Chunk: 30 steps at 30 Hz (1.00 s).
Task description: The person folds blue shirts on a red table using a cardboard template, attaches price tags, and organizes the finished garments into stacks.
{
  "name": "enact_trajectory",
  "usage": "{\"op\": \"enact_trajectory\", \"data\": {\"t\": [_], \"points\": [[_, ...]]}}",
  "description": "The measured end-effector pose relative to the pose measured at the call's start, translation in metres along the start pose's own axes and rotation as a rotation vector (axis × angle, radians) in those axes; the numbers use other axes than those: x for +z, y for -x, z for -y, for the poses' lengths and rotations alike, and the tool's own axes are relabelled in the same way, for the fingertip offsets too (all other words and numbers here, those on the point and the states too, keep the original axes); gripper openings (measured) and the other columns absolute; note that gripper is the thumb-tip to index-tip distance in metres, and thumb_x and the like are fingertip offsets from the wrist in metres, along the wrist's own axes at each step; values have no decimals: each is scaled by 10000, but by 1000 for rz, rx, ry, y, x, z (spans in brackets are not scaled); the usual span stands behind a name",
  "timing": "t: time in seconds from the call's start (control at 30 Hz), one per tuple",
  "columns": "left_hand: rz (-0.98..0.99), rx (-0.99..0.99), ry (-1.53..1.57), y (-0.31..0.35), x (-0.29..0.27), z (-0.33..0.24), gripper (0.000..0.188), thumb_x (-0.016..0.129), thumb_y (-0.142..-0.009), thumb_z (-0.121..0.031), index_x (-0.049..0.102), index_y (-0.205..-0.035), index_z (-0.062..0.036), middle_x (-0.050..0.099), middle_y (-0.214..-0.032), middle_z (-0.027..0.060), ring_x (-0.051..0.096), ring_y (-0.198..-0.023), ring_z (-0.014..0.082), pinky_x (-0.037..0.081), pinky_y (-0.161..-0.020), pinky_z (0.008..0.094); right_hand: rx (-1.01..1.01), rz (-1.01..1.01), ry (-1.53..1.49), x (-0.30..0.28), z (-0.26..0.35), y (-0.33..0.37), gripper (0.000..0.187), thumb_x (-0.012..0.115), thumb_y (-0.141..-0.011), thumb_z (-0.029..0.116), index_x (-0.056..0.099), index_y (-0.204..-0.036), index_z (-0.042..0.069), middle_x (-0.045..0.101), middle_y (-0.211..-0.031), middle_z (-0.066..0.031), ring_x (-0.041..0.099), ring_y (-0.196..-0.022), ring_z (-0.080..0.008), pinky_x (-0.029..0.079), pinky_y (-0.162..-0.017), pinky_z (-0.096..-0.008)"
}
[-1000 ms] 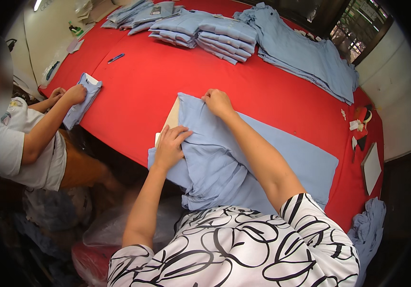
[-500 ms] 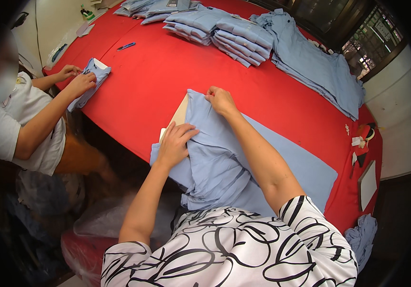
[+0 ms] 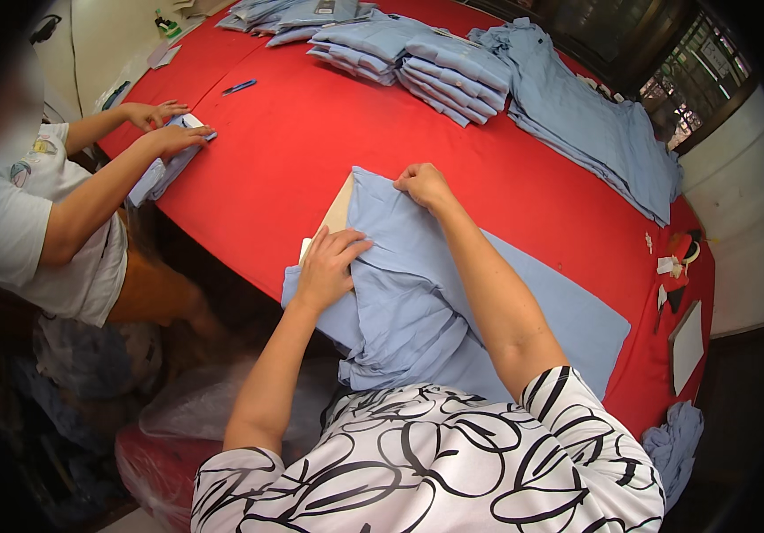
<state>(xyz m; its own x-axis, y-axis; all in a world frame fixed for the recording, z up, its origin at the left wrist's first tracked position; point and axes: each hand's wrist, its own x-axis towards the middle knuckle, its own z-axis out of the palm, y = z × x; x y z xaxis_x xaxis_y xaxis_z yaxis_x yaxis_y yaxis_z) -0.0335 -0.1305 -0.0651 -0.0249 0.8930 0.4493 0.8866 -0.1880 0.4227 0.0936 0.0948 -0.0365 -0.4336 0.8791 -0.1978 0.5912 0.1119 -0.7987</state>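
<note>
A light blue shirt (image 3: 400, 293) lies rumpled across the near edge of the table, with part of it spread flat to the right under my right forearm. Along its left side shows a cream board (image 3: 336, 216), partly covered by the cloth. My left hand (image 3: 330, 271) rests over the board and the cloth, its fingers stretched out. At the far edge of the shirt, my right hand (image 3: 424, 186) pinches the cloth between thumb and fingers. The shirt's collar is not visible.
The red table (image 3: 275, 169) bears stacks of folded blue garments (image 3: 449, 71) and a long blue pile (image 3: 577, 124) at the back. On the left, a co-worker (image 3: 71, 213) handles a folded blue garment (image 3: 173, 169). A blue cutter (image 3: 239, 87) lies beyond; a white board (image 3: 687, 346) stands right.
The co-worker's hands have shifted right and now lie flatter over their folded garment. My own hands and the shirt have barely moved.
</note>
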Motion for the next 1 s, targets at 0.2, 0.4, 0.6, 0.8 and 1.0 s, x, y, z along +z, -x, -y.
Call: {"op": "enact_trajectory", "data": {"t": [0.2,0.4,0.6,0.8,1.0], "points": [[9,6,2,0,1,0,478,647,-695,29,679,-1137,-148,627,-1211,2,553,-1203,223,349,-1121,502,-55,-61,9,6,-6,4,147,767,-789,167,708,-823,37,655,-712,-42,584,-653,-140,468,-613,-317],[32,-1,24,2,-3,1,499,650,-683,21,674,-1153,-145,624,-1220,6,537,-1224,238,343,-1126,501,-63,17,89,0,-7,6,257,784,-757,128,686,-981,48,691,-817,-64,658,-791,-188,510,-705,-339],[390,-142,280,-23,-28,14,408,603,-810,-52,659,-1207,-126,624,-1245,59,506,-1244,290,333,-1122,488,-110,-23,265,2,-7,11,467,792,-695,41,563,-1102,33,691,-871,-110,682,-860,-265,527,-753,-376],[-108,107,-69,-102,21,9,404,497,-862,-6,646,-1222,-112,629,-1242,68,521,-1204,293,338,-1111,471,-181,-95,265,8,-17,13,476,793,-685,33,541,-1090,28,680,-851,-118,680,-842,-266,526,-730,-380],[-79,24,-183,-116,58,29,230,545,-870,-80,648,-1076,-101,626,-1054,66,546,-1058,279,299,-1130,514,-181,-98,222,5,-14,17,510,793,-693,36,525,-1127,19,663,-817,-118,669,-806,-264,521,-728,-390]]}}
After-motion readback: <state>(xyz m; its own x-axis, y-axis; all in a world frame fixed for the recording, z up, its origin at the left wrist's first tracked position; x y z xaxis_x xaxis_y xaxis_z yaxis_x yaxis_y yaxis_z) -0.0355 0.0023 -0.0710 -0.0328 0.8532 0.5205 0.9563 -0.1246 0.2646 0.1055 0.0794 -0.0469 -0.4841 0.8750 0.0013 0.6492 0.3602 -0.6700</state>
